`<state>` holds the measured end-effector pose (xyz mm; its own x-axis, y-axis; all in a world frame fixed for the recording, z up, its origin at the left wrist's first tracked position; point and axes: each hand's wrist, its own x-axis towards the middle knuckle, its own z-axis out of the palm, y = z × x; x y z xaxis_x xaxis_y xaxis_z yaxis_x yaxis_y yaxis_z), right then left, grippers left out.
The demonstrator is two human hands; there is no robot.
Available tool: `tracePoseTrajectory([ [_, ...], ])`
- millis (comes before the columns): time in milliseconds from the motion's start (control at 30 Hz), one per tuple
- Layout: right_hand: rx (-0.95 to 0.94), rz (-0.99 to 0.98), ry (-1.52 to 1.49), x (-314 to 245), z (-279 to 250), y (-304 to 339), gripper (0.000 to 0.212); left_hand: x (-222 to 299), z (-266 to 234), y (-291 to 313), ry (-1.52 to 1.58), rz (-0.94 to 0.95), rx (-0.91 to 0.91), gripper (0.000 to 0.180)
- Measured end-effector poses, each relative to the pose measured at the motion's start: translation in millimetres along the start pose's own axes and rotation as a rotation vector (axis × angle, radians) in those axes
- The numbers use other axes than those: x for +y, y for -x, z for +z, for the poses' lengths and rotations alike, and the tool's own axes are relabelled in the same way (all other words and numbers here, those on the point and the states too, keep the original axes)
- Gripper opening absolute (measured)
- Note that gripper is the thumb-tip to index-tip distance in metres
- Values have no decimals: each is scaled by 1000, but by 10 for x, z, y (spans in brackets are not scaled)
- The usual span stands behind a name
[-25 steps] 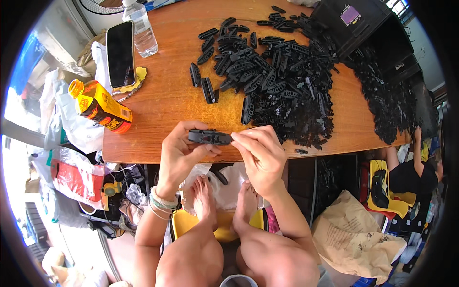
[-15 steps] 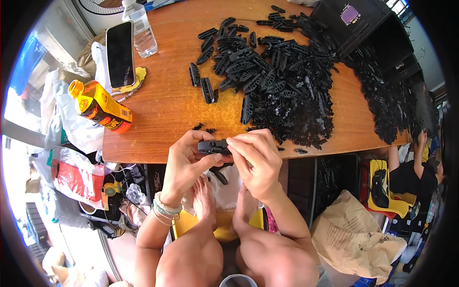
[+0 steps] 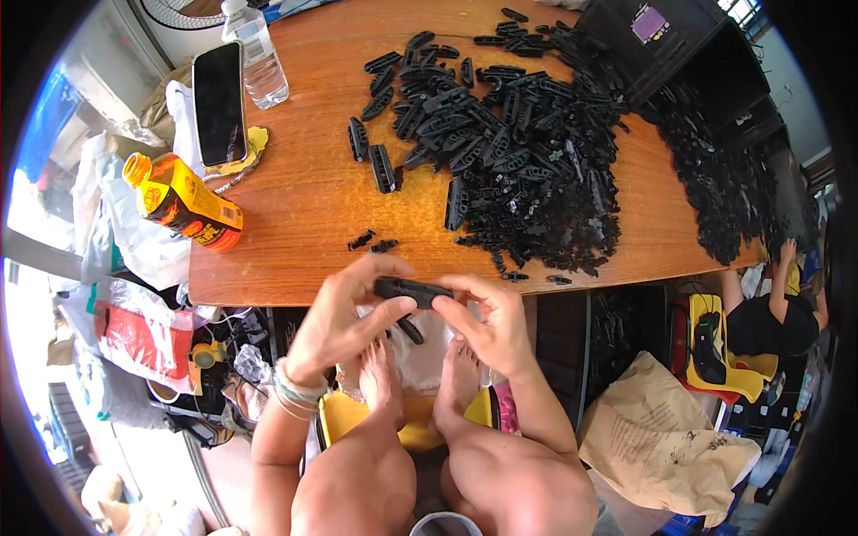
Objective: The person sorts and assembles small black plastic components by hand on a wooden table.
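Clip [image 3: 412, 290] between left hand [image 3: 344, 323], right hand [image 3: 490, 323]

One phone [image 3: 219, 103], two bottles: clear [image 3: 256, 54], orange [image 3: 183, 201]; two hands.

Matt black plastic clip [image 3: 413, 290], glossy wooden table [image 3: 304, 205]

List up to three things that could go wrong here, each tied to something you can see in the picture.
1. Both hands, left hand and right hand, hold the black plastic part beyond the table edge; if it slips, it likely falls toward the bare feet.
2. The two small black pieces lie near that edge and could be knocked off.
3. The yellow bottle lies on its side and might roll.
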<state>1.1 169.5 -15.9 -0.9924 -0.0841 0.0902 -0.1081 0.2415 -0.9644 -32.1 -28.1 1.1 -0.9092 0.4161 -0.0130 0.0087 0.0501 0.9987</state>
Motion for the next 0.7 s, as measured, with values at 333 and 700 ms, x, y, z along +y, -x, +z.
tracePoseTrajectory([
  [333,153,-564,575,136,126,-904,15,-308,-511,-1081,-1264,615,135,43],
  [700,105,-642,777,261,171,-1375,14,-284,-441,-520,-200,209,367,26],
])
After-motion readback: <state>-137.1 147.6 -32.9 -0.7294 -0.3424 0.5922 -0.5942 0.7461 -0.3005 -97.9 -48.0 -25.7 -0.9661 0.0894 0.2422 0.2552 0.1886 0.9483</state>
